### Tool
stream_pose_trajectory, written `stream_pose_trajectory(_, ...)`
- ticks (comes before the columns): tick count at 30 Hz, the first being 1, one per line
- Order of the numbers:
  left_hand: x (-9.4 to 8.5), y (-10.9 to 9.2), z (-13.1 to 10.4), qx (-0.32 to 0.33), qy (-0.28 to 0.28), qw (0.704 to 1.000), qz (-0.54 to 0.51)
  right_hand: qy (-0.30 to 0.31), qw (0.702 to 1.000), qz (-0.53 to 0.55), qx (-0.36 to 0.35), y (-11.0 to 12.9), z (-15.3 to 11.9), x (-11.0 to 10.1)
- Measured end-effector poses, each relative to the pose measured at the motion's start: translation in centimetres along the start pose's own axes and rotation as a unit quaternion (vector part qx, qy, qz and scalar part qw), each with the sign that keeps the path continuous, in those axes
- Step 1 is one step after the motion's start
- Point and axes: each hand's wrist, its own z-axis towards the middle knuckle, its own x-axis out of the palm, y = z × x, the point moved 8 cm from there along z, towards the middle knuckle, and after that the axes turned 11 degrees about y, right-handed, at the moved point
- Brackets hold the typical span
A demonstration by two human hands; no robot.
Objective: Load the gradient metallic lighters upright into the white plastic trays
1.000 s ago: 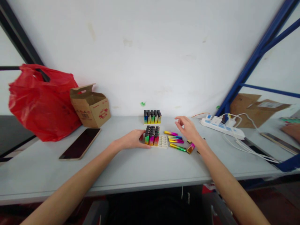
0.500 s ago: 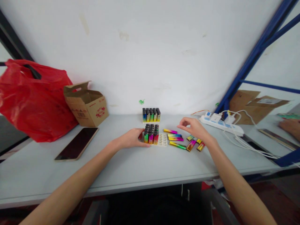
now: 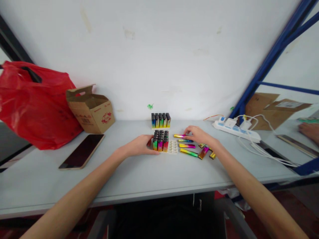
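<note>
My left hand (image 3: pixel 142 145) curves round the left side of a white tray (image 3: pixel 172 147). Its thumb and fingers are against the upright lighters standing there in rows, with black tops and shiny coloured bodies (image 3: pixel 160 145). The right part of this tray shows bare round sockets. Over on the right, my right hand (image 3: pixel 195 134) has its fingers closed at the right end of a yellow-and-pink lighter (image 3: pixel 178 136) lying on the table. Below that hand lie several more loose lighters, among them a yellow-and-green one (image 3: pixel 188 152) and a yellow-and-pink one (image 3: pixel 186 145).
A second filled lighter tray (image 3: pixel 160 120) stands behind, near the wall. To the left are a phone (image 3: pixel 82 151), an open cardboard box (image 3: pixel 96 114) and a red plastic bag (image 3: pixel 40 106). A power strip (image 3: pixel 236 131) with cables lies right. Another person's hand (image 3: pixel 309 130) shows far right.
My right hand has moved left and down onto the yellow-and-pink lighter at the back of the loose group. My left hand stays at the tray.
</note>
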Motion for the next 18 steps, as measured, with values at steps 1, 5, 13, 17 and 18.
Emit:
stream_pose_trajectory(1,0.0,0.0,0.0,0.001,0.001,1.0,0.0,-0.017,0.999,0.035,0.003,-0.2,0.2,-0.3)
stream_pose_trajectory(5,0.0,-0.1,0.0,0.009,-0.002,1.0,-0.004,-0.097,0.961,0.26,0.006,-0.4,0.5,-1.7)
stream_pose_trajectory(13,0.0,-0.1,-0.1,0.013,0.0,1.0,-0.016,-0.215,0.751,0.621,-0.063,3.6,0.7,-4.8)
stream_pose_trajectory(17,0.0,-0.1,-0.1,0.003,0.003,1.0,-0.002,-0.196,0.717,0.664,-0.076,4.7,1.0,-3.5)
stream_pose_trajectory(18,0.0,-0.1,0.0,0.001,0.005,1.0,0.002,-0.19,0.722,0.661,-0.075,4.8,1.0,-3.0)
